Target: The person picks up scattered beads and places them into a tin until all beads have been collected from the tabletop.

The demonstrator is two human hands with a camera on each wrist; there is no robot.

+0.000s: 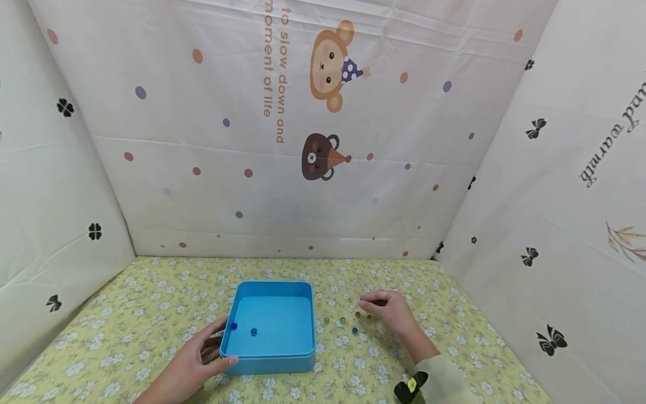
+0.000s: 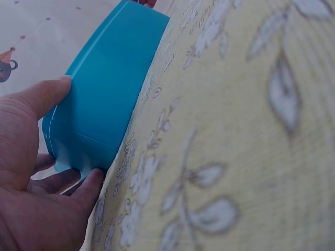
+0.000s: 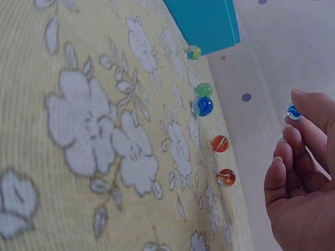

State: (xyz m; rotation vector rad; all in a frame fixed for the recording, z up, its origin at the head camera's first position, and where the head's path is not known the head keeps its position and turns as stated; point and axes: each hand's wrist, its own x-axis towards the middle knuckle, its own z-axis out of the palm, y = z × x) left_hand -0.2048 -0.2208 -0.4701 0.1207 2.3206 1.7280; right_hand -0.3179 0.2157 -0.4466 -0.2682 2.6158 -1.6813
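Note:
A square blue plastic box [image 1: 290,322] stands on the flowered cloth, its top uncovered. Two dark blue marbles [image 1: 254,332] lie inside it, toward the left. My left hand [image 1: 189,362] grips the box's near left corner, thumb on the near wall and fingers along the left side. To the right of the box, my right hand [image 1: 396,315] is raised over loose marbles. Between its thumb and index finger it pinches a blue-and-white glass marble [image 3: 294,111], seen in the right wrist view; the other fingers are curled in.
Several glass marbles lie on the cloth beside the box: green [image 1: 342,320], blue [image 1: 355,330], orange-red [image 1: 358,315] and a yellow-tinged one [image 3: 193,52] near the box. White printed sheets [image 1: 282,207] wall in the table at the back and both sides.

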